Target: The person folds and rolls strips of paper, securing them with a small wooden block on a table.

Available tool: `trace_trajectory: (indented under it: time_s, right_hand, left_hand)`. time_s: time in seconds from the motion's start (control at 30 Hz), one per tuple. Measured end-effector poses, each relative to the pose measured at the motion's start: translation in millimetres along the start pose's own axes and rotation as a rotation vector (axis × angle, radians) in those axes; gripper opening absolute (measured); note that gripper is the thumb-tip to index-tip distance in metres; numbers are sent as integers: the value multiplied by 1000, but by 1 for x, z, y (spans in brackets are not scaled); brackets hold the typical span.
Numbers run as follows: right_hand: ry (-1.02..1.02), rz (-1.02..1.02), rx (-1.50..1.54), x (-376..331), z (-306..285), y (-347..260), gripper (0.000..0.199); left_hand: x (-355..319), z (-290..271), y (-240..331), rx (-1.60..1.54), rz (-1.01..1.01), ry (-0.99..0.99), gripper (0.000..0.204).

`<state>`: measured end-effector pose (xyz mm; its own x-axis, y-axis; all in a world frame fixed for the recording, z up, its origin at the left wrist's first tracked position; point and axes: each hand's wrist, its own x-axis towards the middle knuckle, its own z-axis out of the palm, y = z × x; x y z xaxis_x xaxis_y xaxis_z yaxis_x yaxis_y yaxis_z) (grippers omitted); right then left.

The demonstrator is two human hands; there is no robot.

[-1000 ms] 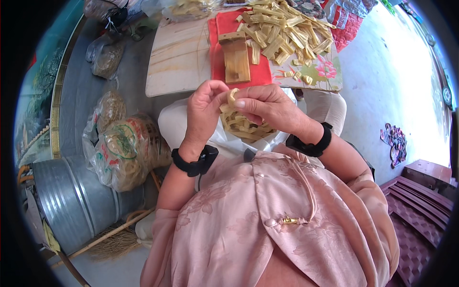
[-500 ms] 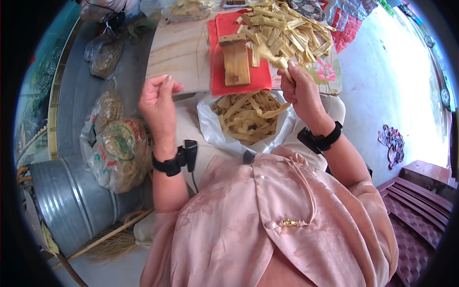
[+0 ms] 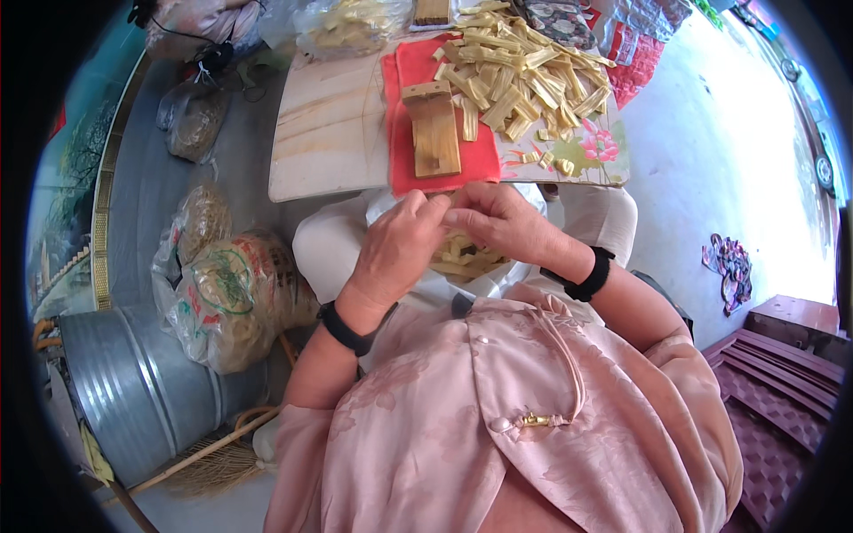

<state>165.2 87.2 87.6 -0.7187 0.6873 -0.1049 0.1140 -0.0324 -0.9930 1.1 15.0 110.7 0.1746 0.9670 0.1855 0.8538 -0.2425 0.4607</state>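
My left hand (image 3: 397,238) and my right hand (image 3: 508,222) meet at the fingertips, just off the table's near edge. Both are closed in a pinch; what lies between the fingers is hidden. Below them, an opened white plastic bag (image 3: 433,286) in my lap holds pale yellow flat strips (image 3: 464,259). Beyond my fingers, a wooden block with a raised far end (image 3: 435,133) rests on a red cloth (image 3: 482,167). To its right are a heap of yellowish strips (image 3: 524,75) and several small folded pieces (image 3: 563,166).
The table (image 3: 320,124) has a flower print on its right. Clear bags of dry goods (image 3: 235,293), a metal drum (image 3: 133,382) and a straw broom (image 3: 209,466) stand at my left. Purple patterned panels (image 3: 773,400) lie at right. Another clear bag (image 3: 351,27) lies at the back.
My hands have come together over the bag from being apart. The right hand has left the table's right side, where it held a yellowish strip; small folded pieces now show there.
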Motion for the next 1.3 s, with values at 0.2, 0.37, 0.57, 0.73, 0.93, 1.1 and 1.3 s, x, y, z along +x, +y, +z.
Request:
trace_trajectory:
  time_s: [0.2,0.37,0.57,0.73,0.93,1.1,1.3]
  right_hand:
    - [-28,-142,-112,1,16,0,21]
    - [98,-95,-29,14,14,-13,20]
    - [253,21,13,45,-21,0,21]
    - [326,30,-157,55,-26,-1,26]
    - [361,-60,-124,72,-32,-2,27]
    - [424,-110,-385,81,-25,30,25]
    - [379,-38,-222,56,-27,32,27]
  left_hand:
    - [6,7,-59,257,335,132,10]
    - [18,19,-69,76,228,259,13]
    - [35,14,-61,-1349,-342,30,20]
    - [49,13,-64,-1010,-371,105,21]
    - [63,14,-71,-938,-477,110,19]
    - [65,37,-91,-501,-342,169,15]
    - [27,12,-75,-1232,-683,5,22]
